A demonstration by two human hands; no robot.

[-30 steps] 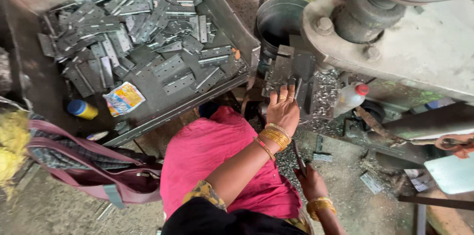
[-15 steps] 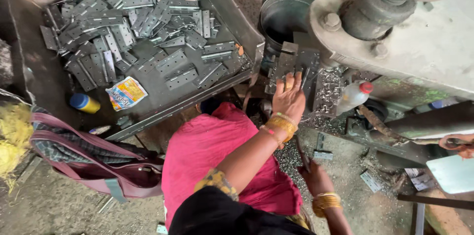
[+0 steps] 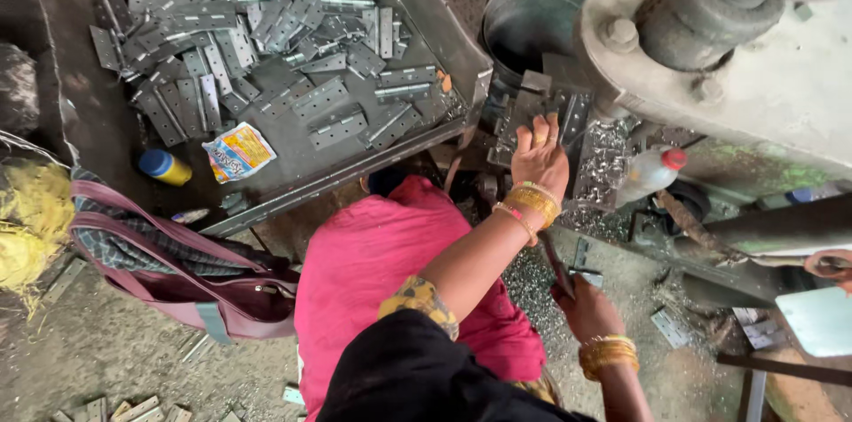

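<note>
Gritty floor [image 3: 115, 342] | left hand [image 3: 540, 160] flat on steel hinge [image 3: 532, 111] | right hand [image 3: 587, 308] gripping rod [image 3: 557, 264]

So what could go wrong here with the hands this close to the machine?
The left hand rests on metal pieces at the press; it could be caught or pinched there. The right hand grips a dark tool above sharp metal scrap, which might cut bare skin. Loose hinges have hard edges too.

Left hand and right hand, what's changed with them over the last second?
The left hand has slid forward, from the near edge of the press bed onto the grey metal piece there, fingers flat on it. The right hand still grips the lever handle low down. The hinges in the tray lie as before.
</note>
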